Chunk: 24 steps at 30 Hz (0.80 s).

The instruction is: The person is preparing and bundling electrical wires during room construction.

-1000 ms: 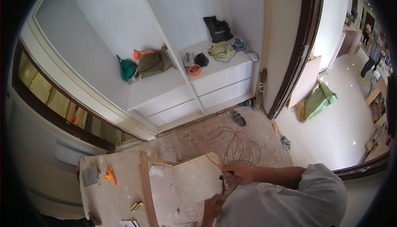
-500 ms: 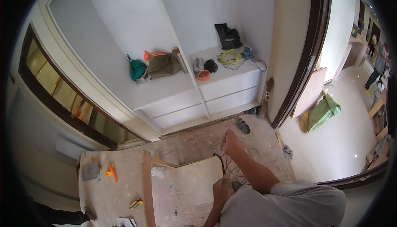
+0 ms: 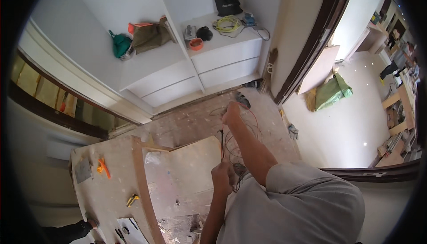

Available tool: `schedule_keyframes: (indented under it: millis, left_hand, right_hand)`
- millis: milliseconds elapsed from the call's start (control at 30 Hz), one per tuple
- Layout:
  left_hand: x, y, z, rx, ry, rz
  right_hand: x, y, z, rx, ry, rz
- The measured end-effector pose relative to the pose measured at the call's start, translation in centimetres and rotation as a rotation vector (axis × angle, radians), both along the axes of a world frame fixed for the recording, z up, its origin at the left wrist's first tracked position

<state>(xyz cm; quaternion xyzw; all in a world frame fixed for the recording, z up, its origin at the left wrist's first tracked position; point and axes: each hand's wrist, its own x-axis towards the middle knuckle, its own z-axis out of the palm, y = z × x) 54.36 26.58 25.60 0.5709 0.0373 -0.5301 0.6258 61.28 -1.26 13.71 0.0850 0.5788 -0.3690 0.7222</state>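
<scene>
Fingers of the left hand (image 3: 223,176) clamped on the wire bundle (image 3: 233,144) down low | right hand (image 3: 231,112) pinching its far end, arm stretched out | wire runs long-ways near-to-far over the floor (image 3: 187,124) | white cabinet (image 3: 222,61) beyond

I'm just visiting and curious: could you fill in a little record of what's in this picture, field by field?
Place: room under renovation, dusty floor
Right hand: raised, gripping a red wire
Left hand: closed on the wire coil
Below hands: wooden board
White cabinet: green bag, orange tape roll, yellow cable
Floor at left: orange tool
Right: green sack
</scene>
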Motion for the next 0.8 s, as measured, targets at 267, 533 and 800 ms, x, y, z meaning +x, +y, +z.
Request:
schedule_keyframes:
  millis: [267,533,800]
  left_hand:
    - [3.2,1.7,1.1,-0.161,-0.211,-0.297]
    - [6.7,-1.7,-2.8,-0.044,-0.069,-0.055]
    - [4.9,-2.3,-6.5,0.049,-0.276,0.060]
  right_hand:
    - [-3.1,3.7,7.4,-0.212,-0.324,0.361]
    - [-5.7,8.4,11.3,-0.259,-0.460,0.612]
    - [-6.6,14.5,12.1,-0.415,-0.457,0.445]
